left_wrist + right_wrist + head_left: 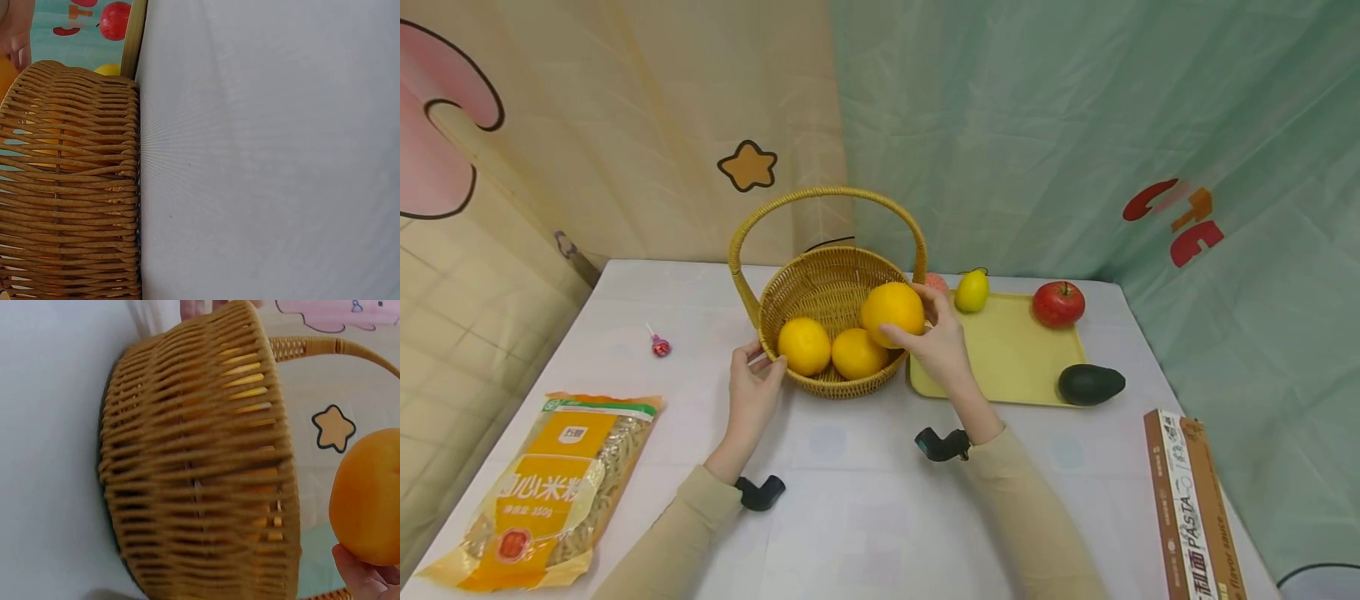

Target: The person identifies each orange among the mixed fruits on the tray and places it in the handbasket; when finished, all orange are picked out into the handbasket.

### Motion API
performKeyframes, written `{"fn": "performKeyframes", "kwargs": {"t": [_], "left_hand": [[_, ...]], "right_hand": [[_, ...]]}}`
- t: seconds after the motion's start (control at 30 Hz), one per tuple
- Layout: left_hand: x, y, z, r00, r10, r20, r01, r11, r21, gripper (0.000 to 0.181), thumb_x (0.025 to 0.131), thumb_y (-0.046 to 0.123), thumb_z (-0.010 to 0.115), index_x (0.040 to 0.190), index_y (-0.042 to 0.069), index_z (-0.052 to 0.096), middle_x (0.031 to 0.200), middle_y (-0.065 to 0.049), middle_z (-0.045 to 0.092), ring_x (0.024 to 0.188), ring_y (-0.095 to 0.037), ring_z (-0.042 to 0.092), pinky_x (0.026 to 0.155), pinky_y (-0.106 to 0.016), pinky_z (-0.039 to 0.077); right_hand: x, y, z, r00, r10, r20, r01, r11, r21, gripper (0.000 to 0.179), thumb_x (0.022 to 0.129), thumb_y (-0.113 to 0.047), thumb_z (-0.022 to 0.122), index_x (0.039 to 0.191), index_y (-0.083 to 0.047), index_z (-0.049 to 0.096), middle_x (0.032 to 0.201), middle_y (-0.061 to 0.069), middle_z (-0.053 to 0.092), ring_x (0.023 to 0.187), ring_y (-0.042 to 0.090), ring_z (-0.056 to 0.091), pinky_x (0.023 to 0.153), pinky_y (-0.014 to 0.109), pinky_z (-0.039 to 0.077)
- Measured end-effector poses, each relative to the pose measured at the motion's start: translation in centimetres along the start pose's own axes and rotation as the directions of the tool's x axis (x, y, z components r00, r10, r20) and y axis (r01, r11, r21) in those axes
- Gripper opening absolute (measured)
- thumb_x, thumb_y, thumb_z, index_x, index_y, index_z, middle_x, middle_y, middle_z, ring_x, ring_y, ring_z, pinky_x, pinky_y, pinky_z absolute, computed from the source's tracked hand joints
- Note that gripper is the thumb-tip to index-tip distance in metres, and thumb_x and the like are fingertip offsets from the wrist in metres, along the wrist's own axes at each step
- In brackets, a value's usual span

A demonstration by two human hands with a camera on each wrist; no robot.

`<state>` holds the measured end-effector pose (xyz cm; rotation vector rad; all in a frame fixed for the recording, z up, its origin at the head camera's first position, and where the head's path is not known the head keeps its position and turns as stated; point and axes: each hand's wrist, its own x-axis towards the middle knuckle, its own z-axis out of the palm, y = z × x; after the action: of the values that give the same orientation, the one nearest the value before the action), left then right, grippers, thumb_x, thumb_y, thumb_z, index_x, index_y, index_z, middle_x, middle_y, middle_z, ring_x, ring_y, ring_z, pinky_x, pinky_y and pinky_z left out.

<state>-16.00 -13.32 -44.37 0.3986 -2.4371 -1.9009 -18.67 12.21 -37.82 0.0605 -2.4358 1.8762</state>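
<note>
A wicker basket (831, 279) with a tall arched handle stands at the back middle of the table. Two oranges (805, 346) lie inside it, toward its front. My right hand (942, 340) grips another orange (892, 314) between thumb and fingers, over the basket's right rim. In the right wrist view this orange (369, 497) appears beside the rim, above the fingertips. My left hand (752, 387) holds the basket's front left side, thumb at the rim. The left wrist view shows the woven wall (69, 187) close up; the left fingers are mostly out of sight there.
Right of the basket lies a yellow tray (1000, 354), with a lemon (972, 292), a red apple (1058, 304) and an avocado (1090, 384) about its edges. A pasta box (1195, 500) lies far right. At left are a noodle bag (546, 492) and a lollipop (659, 345).
</note>
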Motion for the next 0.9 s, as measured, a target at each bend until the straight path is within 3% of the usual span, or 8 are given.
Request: {"fn": "performKeyframes", "kwargs": {"t": [0.33,0.63,0.9], "left_hand": [[0.1,-0.1,0.0,1.000,0.003,-0.005,-0.003,1.000,0.005,0.056,0.098,0.017,0.054,0.145,-0.001,0.030,0.149,-0.019,0.035,0.129,-0.031,0.047,0.084,-0.019,0.049],[0.1,-0.2,0.0,1.000,0.008,-0.006,-0.008,1.000,0.012,0.056,0.098,0.017,0.054,0.145,-0.002,0.030,0.149,-0.019,0.035,0.130,-0.031,0.047,0.097,-0.039,0.051],[0.1,-0.2,0.0,1.000,0.016,-0.003,-0.016,1.000,0.002,0.056,0.098,0.017,0.054,0.145,-0.002,0.030,0.149,-0.019,0.035,0.130,-0.030,0.046,0.091,-0.028,0.050]], "right_hand": [[2.1,0.3,3.5,0.999,-0.016,0.031,0.017,0.999,-0.036,0.078,0.078,-0.029,0.084,0.143,-0.013,0.043,0.137,0.006,0.053,0.124,0.025,0.051,0.103,0.041,0.048],[3.7,0.7,5.5,0.998,-0.028,0.054,0.033,0.995,-0.097,0.082,0.074,-0.035,0.086,0.142,-0.015,0.044,0.137,0.006,0.053,0.118,0.026,0.056,0.101,0.042,0.049],[5.0,0.7,6.8,0.995,-0.074,0.064,0.087,0.970,-0.228,0.085,0.074,-0.035,0.087,0.143,-0.013,0.044,0.140,0.007,0.052,0.118,0.025,0.057,0.102,0.042,0.049]]}}
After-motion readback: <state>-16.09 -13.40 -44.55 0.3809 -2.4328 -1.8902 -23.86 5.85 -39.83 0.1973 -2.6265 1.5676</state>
